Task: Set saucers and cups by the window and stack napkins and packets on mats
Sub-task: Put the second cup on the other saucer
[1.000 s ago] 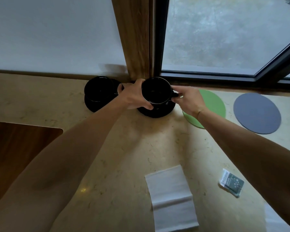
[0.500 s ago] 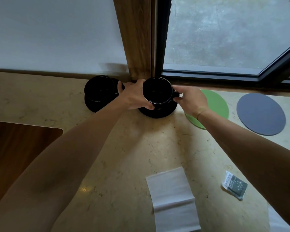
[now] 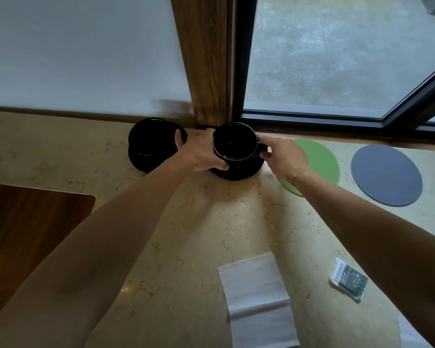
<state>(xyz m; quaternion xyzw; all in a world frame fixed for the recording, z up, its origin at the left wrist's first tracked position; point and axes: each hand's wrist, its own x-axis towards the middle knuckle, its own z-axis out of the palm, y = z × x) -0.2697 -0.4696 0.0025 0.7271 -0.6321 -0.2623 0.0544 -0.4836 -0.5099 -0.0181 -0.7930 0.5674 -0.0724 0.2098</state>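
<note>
Two black cups stand on black saucers at the back of the beige stone counter, by the window frame. My left hand (image 3: 202, 153) wraps the left side of the right cup (image 3: 234, 143), which sits on its saucer (image 3: 239, 173). My right hand (image 3: 284, 156) pinches that cup's handle from the right. The left cup (image 3: 150, 135) rests untouched on its saucer (image 3: 146, 163). A green round mat (image 3: 319, 159) and a grey round mat (image 3: 386, 174) lie to the right. A white napkin (image 3: 256, 297) and a dark packet (image 3: 349, 280) lie near me.
A wooden post (image 3: 204, 59) and a black window frame (image 3: 312, 119) rise behind the cups. A brown wooden board (image 3: 28, 232) sits at the left of the counter (image 3: 186, 234). Another white sheet (image 3: 412, 332) shows at the bottom right corner.
Both hands stay on the right cup; the cup and hands have barely shifted, only the view has moved slightly.
</note>
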